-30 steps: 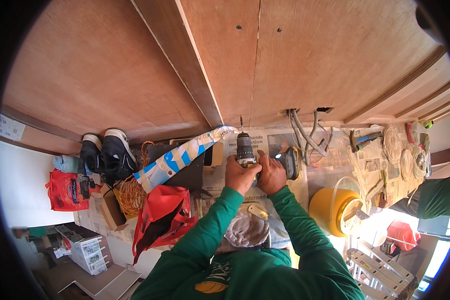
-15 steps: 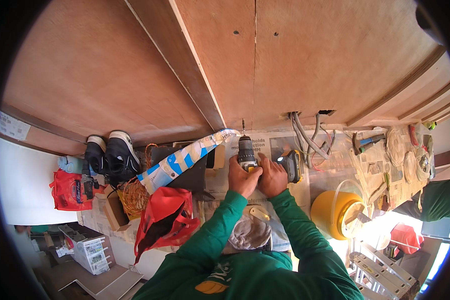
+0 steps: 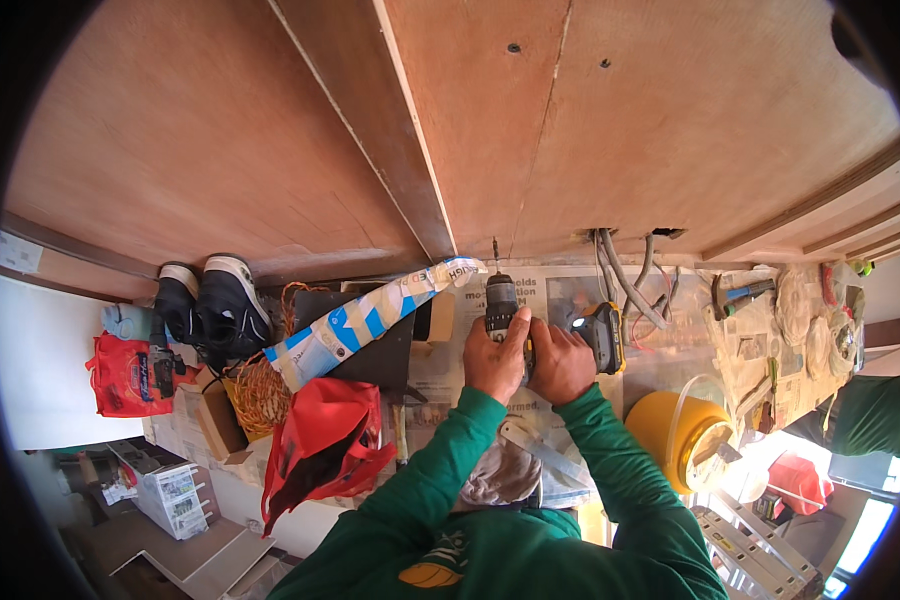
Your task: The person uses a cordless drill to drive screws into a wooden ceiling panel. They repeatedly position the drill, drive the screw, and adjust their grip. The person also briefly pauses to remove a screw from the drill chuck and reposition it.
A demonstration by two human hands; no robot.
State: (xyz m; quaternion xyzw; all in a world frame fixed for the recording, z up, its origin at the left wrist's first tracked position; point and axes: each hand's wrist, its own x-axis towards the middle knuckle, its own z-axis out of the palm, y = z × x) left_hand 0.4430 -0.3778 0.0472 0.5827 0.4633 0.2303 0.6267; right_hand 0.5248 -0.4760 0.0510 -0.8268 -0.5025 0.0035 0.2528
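A black and yellow cordless drill (image 3: 501,292) is held between my hands over the newspaper-covered surface. Its thin bit (image 3: 496,246) points away from me at the wooden panel (image 3: 630,150); whether the tip touches the wood I cannot tell. My left hand (image 3: 493,362) is closed around the rear of the drill's body, thumb on top. My right hand (image 3: 564,364) wraps the handle, its fingers partly hidden. The battery (image 3: 602,338) sticks out to the right of that hand. Below my wrists lie a grey cloth (image 3: 498,470) and a flat pale tool (image 3: 542,450).
To the left are a taped, wrapped roll (image 3: 365,325), a red bag (image 3: 330,440), orange cord (image 3: 262,392) and dark shoes (image 3: 232,310). Grey cables (image 3: 625,275) come out of the panel on the right. A yellow bucket (image 3: 675,435) and a hammer (image 3: 742,296) are farther right.
The view has shifted a little. Both hands and the drill sit slightly farther right. My left hand's thumb has moved from lying across the drill's rear to pointing forward along it.
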